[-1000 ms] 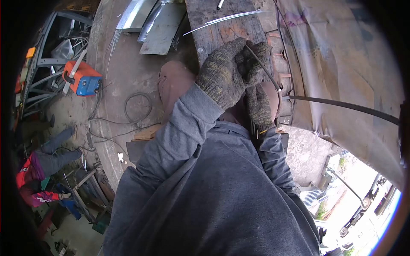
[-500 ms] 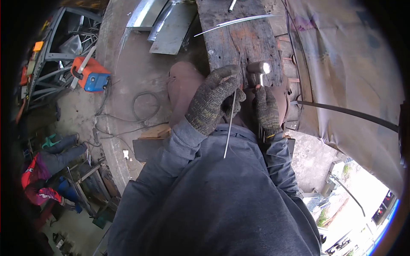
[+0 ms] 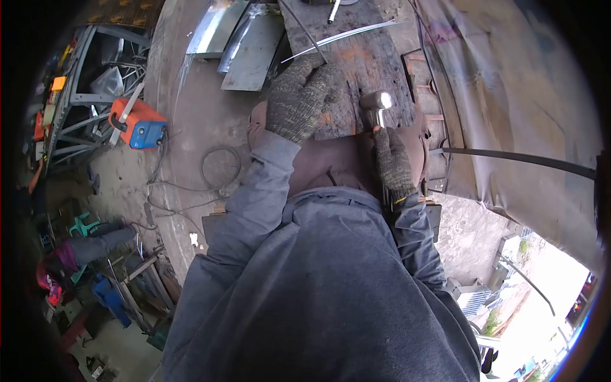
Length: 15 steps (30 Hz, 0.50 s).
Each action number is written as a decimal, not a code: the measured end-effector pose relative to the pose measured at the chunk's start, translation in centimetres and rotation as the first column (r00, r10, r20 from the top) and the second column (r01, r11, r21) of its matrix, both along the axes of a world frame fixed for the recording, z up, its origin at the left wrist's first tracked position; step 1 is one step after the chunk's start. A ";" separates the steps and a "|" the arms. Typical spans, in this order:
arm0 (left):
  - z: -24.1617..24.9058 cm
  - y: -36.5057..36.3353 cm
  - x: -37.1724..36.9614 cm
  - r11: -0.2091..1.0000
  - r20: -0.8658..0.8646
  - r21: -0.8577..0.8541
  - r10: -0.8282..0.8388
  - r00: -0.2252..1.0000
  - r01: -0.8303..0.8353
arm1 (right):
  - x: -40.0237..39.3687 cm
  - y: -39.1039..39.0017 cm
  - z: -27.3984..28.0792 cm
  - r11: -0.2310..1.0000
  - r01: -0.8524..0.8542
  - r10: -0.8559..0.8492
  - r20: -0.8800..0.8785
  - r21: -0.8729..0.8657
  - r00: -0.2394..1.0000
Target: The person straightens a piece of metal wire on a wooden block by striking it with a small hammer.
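My left hand (image 3: 300, 99), in a dark knitted glove, is closed around a thin metal rod (image 3: 304, 28). The rod slants away from me over the left edge of a worn wooden plank (image 3: 375, 63). My right hand (image 3: 396, 162), gloved too, grips a hammer (image 3: 378, 102) by its shiny handle, close to my right thigh. The hammer's head is raised at the plank's near end. Several thin bright metal rods (image 3: 344, 39) lie across the plank beyond my left hand. Part of the held rod is hidden inside my glove.
Bent sheet-metal pieces (image 3: 254, 60) lie left of the plank. An orange and blue machine (image 3: 141, 124) stands on the floor, with a dark cable (image 3: 219, 167) coiled nearby. A tarp (image 3: 509, 108) hangs at right, with a dark strap (image 3: 522, 162) across it. A person (image 3: 83, 248) is at far left.
My left hand has moved forward and left, swinging the rod from pointing toward my lap to pointing away. My right hand keeps the hammer at nearly the same spot. The person at left has bent or shifted.
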<state>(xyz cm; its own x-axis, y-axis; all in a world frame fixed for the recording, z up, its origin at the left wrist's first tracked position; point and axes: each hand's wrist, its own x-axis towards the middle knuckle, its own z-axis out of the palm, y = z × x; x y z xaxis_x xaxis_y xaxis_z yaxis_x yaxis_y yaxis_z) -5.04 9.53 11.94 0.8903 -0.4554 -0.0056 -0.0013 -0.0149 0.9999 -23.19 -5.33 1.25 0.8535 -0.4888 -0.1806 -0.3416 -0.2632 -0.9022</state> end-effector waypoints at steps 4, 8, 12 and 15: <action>-9.6 -1.3 1.7 0.946 0.497 0.296 -0.031 0.867 -0.136 | 0.7 0.1 1.2 0.996 0.056 -0.046 -0.137 0.067 0.989; -9.3 -0.9 1.2 0.915 0.494 0.388 -0.108 0.863 -0.108 | 0.1 0.3 0.7 0.998 0.059 -0.059 -0.006 -0.019 0.998; -5.8 4.2 -1.8 0.834 0.438 0.548 -0.348 0.829 0.060 | -0.4 0.0 -0.8 0.983 -0.030 0.056 0.138 -0.180 0.989; -5.4 8.4 -5.3 0.737 0.651 0.675 -0.618 0.440 0.037 | -0.1 -0.5 0.4 0.996 -0.070 0.069 -0.019 -0.052 0.997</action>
